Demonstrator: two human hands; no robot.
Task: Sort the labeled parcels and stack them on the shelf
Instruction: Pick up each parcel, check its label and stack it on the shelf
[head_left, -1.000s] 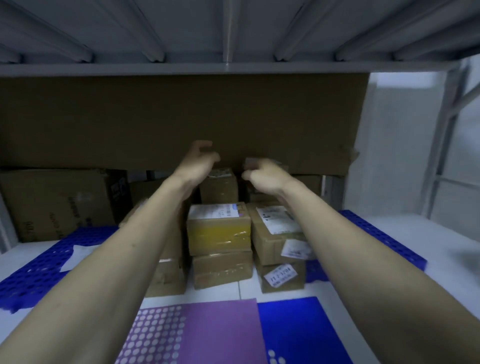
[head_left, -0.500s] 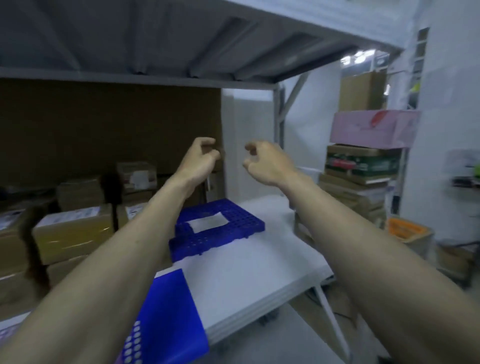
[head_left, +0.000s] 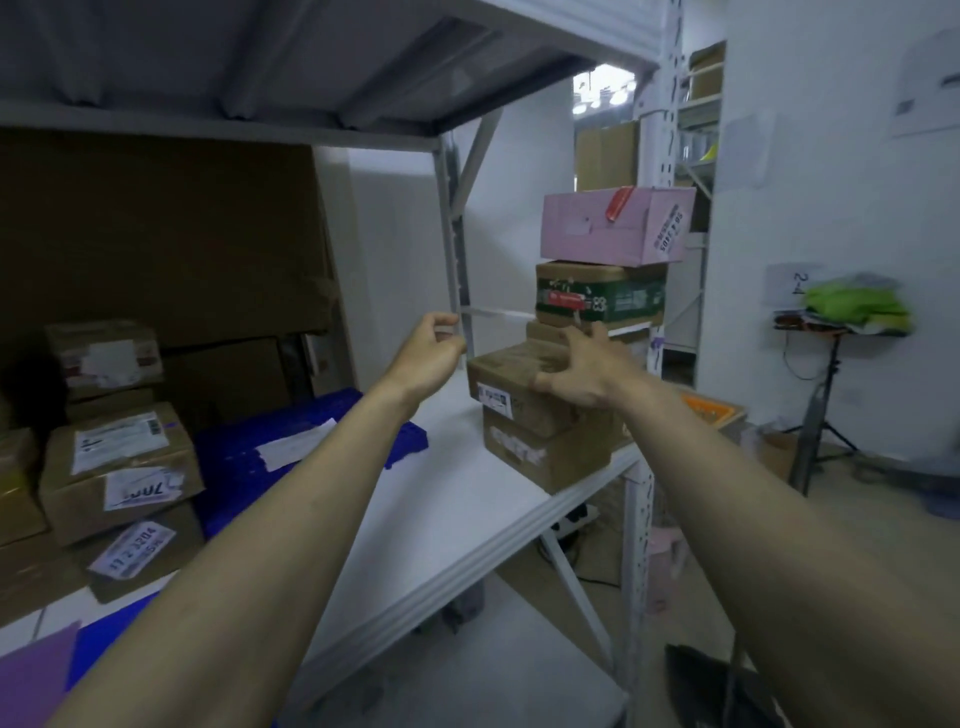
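A stack of parcels stands at the right end of the white shelf (head_left: 467, 499). From the top it holds a pink box (head_left: 613, 228), a green-printed box (head_left: 618, 301), a brown labeled box (head_left: 504, 384) and a larger brown box (head_left: 540, 452). My right hand (head_left: 576, 369) reaches out with spread fingers in front of the brown labeled box's upper right corner; I cannot tell whether it touches. My left hand (head_left: 431, 353) hangs just left of that box, fingers loosely curled, holding nothing. More labeled parcels (head_left: 119, 462) are stacked at the shelf's left.
A blue plastic pallet (head_left: 244, 457) with a white paper lies between the two stacks. A big cardboard sheet (head_left: 156, 234) lines the back. The shelf post (head_left: 644, 467) stands right of the stack. A tripod (head_left: 815, 415) and floor clutter lie beyond.
My view has swung right from the left parcel stack to the stack at the shelf's end. Both hands have left the first stack, empty, and my right hand has spread its fingers.
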